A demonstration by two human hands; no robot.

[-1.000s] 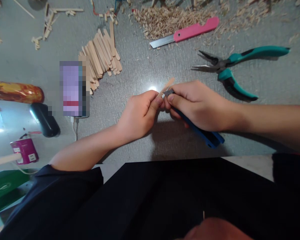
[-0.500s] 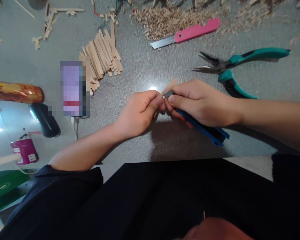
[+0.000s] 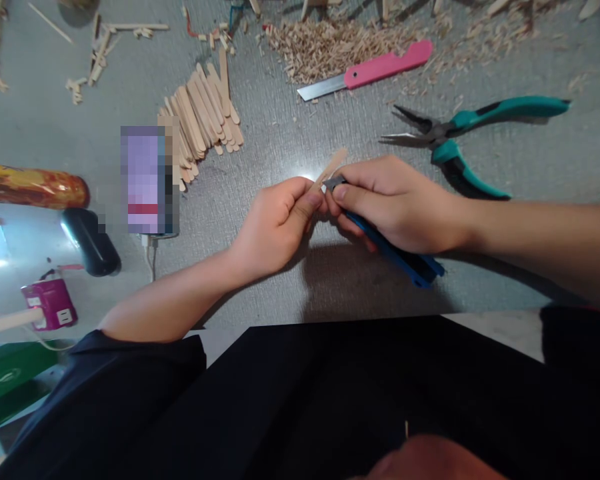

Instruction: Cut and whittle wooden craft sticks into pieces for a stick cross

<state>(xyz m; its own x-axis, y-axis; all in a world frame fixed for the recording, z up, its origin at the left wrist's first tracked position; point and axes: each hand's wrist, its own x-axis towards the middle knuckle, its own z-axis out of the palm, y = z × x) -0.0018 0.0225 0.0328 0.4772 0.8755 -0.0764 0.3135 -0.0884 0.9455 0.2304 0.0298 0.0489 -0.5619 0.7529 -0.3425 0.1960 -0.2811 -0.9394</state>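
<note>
My left hand point(image 3: 275, 223) is closed in a pinch on a flat wooden craft stick point(image 3: 337, 162), whose far end points up and to the right. My right hand point(image 3: 390, 203) is wrapped around blue-handled nippers point(image 3: 415, 267). Their grey metal head lies against the stick, close to my left fingertips. The blue handles slant down to the right beneath my palm. Fingers hide the exact meeting of jaws and wood. Both hands are almost touching, just above the grey table point(image 3: 260, 300).
A pile of craft sticks point(image 3: 200, 113) lies beyond a phone point(image 3: 143, 180) on a cable. Ahead are wood chips point(image 3: 330, 50), a pink-handled knife point(image 3: 385, 67) with its blade bare, and teal-handled needle-nose pliers point(image 3: 445, 133) spread apart. Leftward sit a dark case point(image 3: 90, 243) and a purple adapter point(image 3: 50, 303).
Both hands, with the stick and nippers, have shifted slightly left. The nippers' handle ends sit a little higher and further left. The view itself has moved slightly.
</note>
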